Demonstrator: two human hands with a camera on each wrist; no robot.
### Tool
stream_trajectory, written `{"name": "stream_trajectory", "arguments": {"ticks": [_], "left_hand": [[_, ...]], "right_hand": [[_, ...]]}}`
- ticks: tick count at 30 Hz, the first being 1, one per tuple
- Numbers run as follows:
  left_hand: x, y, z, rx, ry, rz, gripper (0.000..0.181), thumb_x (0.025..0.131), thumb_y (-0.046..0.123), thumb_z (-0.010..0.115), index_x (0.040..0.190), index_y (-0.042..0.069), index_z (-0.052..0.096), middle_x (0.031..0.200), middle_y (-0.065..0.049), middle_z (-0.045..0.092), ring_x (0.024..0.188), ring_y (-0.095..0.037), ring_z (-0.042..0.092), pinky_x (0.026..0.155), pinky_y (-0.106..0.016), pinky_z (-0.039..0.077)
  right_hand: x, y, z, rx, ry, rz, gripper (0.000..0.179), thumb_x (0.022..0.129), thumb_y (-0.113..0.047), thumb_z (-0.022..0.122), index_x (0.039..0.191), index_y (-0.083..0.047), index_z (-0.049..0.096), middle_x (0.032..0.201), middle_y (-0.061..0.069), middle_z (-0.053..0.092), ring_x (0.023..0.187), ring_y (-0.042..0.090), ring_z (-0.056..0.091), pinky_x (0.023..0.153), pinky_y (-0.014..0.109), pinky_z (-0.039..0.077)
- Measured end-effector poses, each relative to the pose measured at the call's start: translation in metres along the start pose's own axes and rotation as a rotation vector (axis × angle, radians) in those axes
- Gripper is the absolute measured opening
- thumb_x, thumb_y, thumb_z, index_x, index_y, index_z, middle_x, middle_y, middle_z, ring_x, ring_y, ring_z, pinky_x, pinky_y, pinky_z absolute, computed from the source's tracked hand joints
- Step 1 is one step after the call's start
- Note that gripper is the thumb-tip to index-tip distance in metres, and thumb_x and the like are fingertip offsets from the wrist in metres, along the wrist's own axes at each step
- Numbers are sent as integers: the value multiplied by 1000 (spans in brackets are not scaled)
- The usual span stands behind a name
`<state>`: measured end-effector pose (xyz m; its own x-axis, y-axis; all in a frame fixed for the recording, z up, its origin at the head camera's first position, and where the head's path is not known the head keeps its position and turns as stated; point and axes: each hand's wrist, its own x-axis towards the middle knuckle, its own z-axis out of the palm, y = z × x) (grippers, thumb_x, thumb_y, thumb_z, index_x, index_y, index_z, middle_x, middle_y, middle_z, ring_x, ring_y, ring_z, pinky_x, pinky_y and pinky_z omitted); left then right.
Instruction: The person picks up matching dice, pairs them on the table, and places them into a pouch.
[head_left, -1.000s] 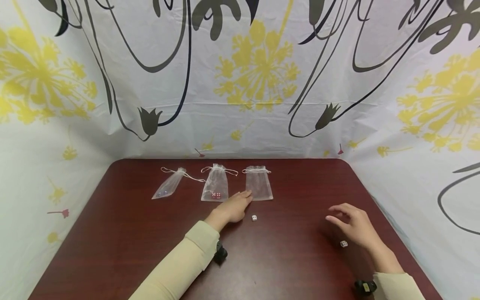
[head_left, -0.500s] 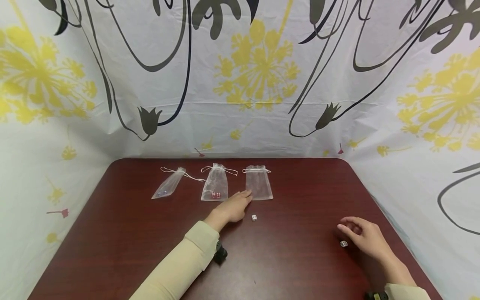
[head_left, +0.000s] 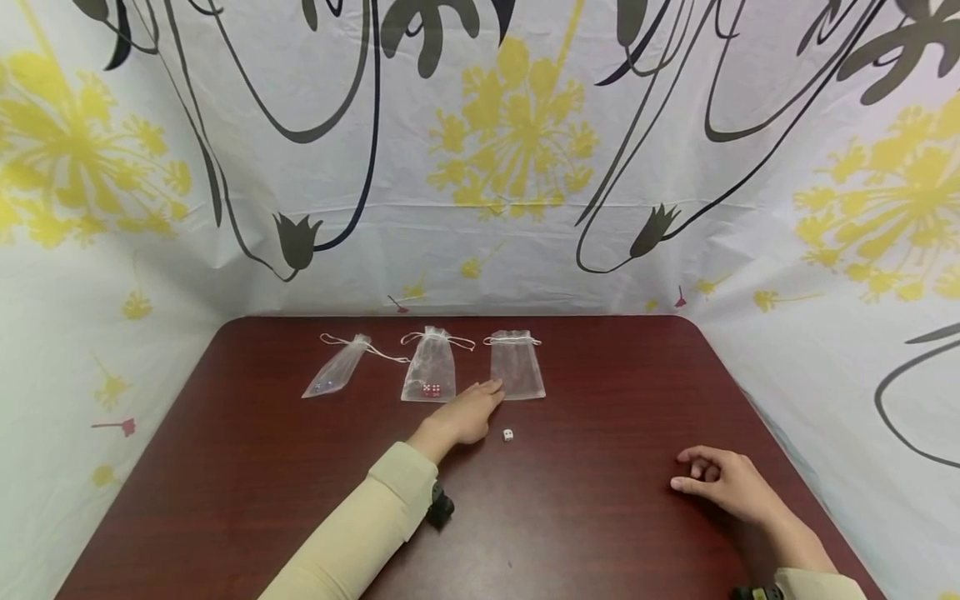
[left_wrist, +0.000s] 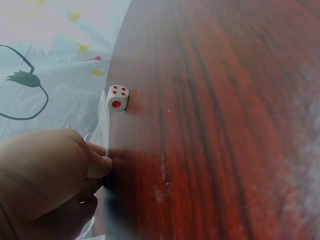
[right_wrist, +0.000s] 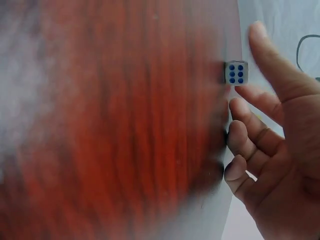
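Observation:
My left hand [head_left: 467,412] rests its fingertips at the lower left corner of a sheer white drawstring bag [head_left: 519,371]. In the left wrist view, fingers of that hand [left_wrist: 55,175] are partly hidden. Just in front of the bag lies a white die [head_left: 508,435], showing red pips in the left wrist view. At the right, my right hand [head_left: 731,487] has its thumb and fingers spread, bent around a white die with blue pips [right_wrist: 236,73]. This die sits between thumb and index finger, with a gap to the thumb; the hand hides it in the head view.
Two more sheer bags lie along the back: one with red dice [head_left: 432,390] inside, and one further left [head_left: 337,371] with small bluish things in it. The dark red table [head_left: 300,483] ends at a white patterned sheet [head_left: 480,267].
The right hand has moved back toward me and come round the die beside it, which has gone out of sight in the head view. The left hand has stayed at the bag corner.

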<state>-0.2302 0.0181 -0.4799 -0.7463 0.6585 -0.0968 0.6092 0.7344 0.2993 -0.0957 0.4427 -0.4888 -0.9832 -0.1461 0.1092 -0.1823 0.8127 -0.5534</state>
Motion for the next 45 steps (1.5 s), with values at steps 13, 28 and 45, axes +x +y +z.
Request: {"name": "stream_trajectory", "arguments": {"ticks": [13, 28, 45], "left_hand": [[2, -4, -2, 17, 8, 8, 57, 93, -4, 56, 150, 1, 47, 162, -14, 33, 151, -25, 28, 123, -38, 20], [3, -6, 0, 8, 10, 19, 56, 93, -4, 54, 149, -1, 47, 162, -15, 33, 151, -27, 29, 123, -40, 21], [2, -3, 2, 1, 0, 10, 59, 91, -4, 56, 149, 0, 47, 162, -15, 33, 151, -27, 29, 123, -39, 20]], "right_hand": [[-2, -3, -2, -26, 23, -93, 28, 74, -20, 91, 76, -23, 63, 67, -16, 51, 55, -1, 45, 49, 21, 38], [25, -24, -2, -35, 158, -186, 24, 76, -12, 89, 80, -19, 67, 72, -13, 59, 59, 2, 51, 52, 17, 41], [68, -64, 16, -4, 83, -354, 23, 78, -13, 88, 82, -22, 67, 76, -14, 58, 64, 0, 50, 56, 20, 44]]}}
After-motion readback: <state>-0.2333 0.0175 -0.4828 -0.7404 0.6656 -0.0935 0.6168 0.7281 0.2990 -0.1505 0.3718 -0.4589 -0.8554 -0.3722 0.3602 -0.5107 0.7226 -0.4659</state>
